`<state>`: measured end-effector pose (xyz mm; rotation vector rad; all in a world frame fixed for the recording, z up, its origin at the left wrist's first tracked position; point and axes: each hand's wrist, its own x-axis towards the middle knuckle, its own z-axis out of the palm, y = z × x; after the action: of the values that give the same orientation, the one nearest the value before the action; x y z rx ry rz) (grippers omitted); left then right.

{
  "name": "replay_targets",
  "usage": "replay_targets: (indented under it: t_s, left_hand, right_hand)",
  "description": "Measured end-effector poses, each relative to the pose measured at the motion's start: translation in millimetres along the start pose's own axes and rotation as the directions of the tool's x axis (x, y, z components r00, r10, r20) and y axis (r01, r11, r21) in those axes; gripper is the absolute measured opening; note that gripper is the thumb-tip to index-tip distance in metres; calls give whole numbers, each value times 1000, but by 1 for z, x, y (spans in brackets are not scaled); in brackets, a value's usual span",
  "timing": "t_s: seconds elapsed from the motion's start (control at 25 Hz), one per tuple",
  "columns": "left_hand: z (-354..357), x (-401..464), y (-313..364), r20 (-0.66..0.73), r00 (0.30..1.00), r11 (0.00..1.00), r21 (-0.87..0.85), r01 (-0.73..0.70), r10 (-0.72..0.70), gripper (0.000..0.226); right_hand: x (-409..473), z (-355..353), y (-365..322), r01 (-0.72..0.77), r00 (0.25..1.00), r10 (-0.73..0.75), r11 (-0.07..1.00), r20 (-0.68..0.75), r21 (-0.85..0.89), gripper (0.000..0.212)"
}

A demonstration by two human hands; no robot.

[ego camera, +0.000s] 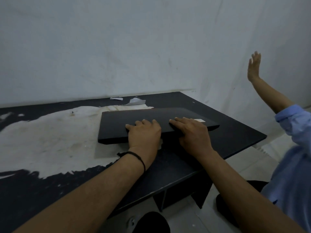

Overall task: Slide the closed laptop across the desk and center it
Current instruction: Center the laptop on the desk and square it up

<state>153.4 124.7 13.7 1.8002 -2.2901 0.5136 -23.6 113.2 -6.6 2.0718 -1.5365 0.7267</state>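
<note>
1. The closed laptop (156,122) lies right of the bench (235,138) middle, under the left hand (144,132) and right hand (193,132), fingers (175,122) spread flat.
2. With uneven pressure it could be skewed.
3. The worn white patch (50,132) could snag it.

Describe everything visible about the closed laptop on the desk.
The laptop is a thin, matte black slab, lid shut, lying flat on the dark desk toward its right end, partly over a worn whitish patch. A pale sticker sits near its right edge. The left hand and right hand press on its near edge.
</note>
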Motion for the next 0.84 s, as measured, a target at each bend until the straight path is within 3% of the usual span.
replay_targets:
  t_s: [0.16,0.32,0.48,0.84]
  left_hand:
    - [-16,-24,-59,-17,999,999,1,48,-48,49]
    - [-17,-60,-117,-41,993,991,70,110,-107,71]
    - [-13,-100,-173,-63,978,971,125,205,-198,77]
    - [10,-145,-219,-65,953,942,144,304,-297,71]
  right_hand:
    - [18,-2,-55,70,996,-65,995,-67,68,63]
    - [28,6,-122,131,982,-112,983,-151,125,61]
    - [35,13,-190,216,959,-183,966,-216,144,55]
    - [29,31,-252,293,948,-273,950,-164,112,50]
